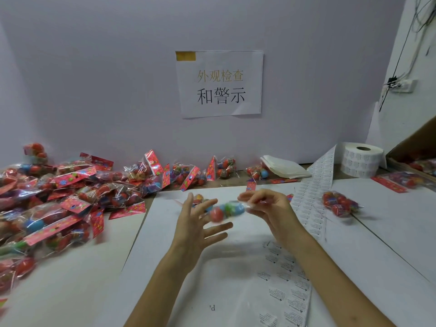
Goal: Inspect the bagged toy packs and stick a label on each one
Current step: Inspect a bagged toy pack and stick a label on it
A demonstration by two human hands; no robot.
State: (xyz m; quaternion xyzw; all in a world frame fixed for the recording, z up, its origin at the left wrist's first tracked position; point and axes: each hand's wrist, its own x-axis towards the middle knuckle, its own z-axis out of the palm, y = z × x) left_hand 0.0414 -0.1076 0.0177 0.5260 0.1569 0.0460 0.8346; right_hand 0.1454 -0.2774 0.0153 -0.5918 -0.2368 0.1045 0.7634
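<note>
Label strip [286,289] lies nearest, beside the right forearm. Beyond it the right hand [266,208] pinches one end of a blurred toy pack [224,208] held off the table [70,291], while the left hand [200,220] is spread at its other end. Inspection seems in hand; next comes peeling a label. The pile of packs [59,197] lies farther left.

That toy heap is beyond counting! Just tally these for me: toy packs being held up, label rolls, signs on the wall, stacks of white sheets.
Toy pack, held up: 1
Label roll: 1
Wall sign: 1
Stack of white sheets: 1
Total: 4
</note>
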